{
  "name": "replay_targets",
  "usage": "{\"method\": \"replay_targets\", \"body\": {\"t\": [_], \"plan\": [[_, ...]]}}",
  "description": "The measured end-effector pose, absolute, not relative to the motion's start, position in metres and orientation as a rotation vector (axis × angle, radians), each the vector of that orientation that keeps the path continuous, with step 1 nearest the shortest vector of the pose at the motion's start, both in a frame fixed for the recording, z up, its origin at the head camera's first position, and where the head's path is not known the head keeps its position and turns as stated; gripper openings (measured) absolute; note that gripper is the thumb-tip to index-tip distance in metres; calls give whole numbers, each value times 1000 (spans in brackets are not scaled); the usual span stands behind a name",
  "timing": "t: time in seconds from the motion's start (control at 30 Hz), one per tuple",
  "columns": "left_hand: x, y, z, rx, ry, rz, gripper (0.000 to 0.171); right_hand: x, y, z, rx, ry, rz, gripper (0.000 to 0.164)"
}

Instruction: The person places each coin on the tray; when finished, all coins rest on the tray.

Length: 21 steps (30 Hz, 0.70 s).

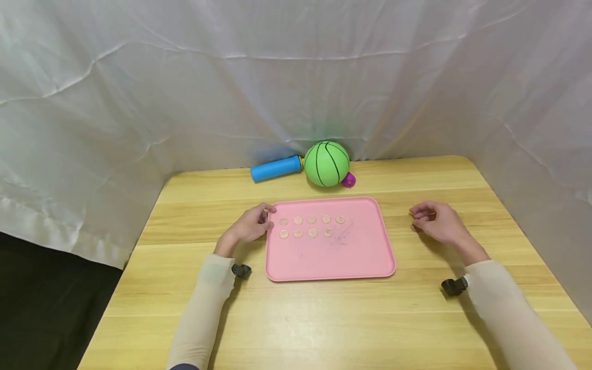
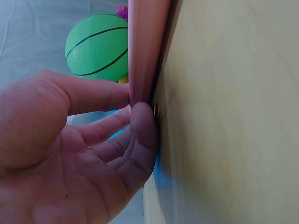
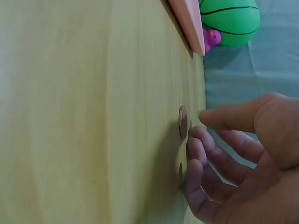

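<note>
A pink tray lies on the table with several copper-coloured coins in two rows in its upper left part; the back row reaches farther right. My left hand grips the tray's left edge. In the left wrist view the thumb is at the rim, and the other fingers bend against the side wall and under it. My right hand is low over the table, right of the tray, its fingers loosely bent. By its fingertips in the right wrist view are a coin and another coin, partly hidden.
Behind the tray stands a green ball with black lines. A blue cylinder lies to its left, and a small purple toy is at its right. White cloth hangs around the wooden table.
</note>
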<state>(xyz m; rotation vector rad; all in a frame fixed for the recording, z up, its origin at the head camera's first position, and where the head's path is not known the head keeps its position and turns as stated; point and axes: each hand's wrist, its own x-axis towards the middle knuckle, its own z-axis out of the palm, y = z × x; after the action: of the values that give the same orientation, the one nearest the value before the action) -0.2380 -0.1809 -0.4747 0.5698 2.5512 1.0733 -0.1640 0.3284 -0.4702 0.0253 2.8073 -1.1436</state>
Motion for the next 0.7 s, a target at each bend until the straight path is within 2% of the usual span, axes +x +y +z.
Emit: {"method": "replay_targets", "body": {"t": [0.2, 0.5, 0.7], "plan": [[-239, -181, -476, 580, 2545, 1089, 38, -159, 335, -472, -71, 2873, -1073, 38], [-239, -181, -476, 569, 2542, 1089, 38, -158, 333, -469, -78, 2868, -1004, 36], [-239, -181, -475, 570, 2539, 1087, 38, -163, 330, -468, -230, 2834, -891, 43]]}}
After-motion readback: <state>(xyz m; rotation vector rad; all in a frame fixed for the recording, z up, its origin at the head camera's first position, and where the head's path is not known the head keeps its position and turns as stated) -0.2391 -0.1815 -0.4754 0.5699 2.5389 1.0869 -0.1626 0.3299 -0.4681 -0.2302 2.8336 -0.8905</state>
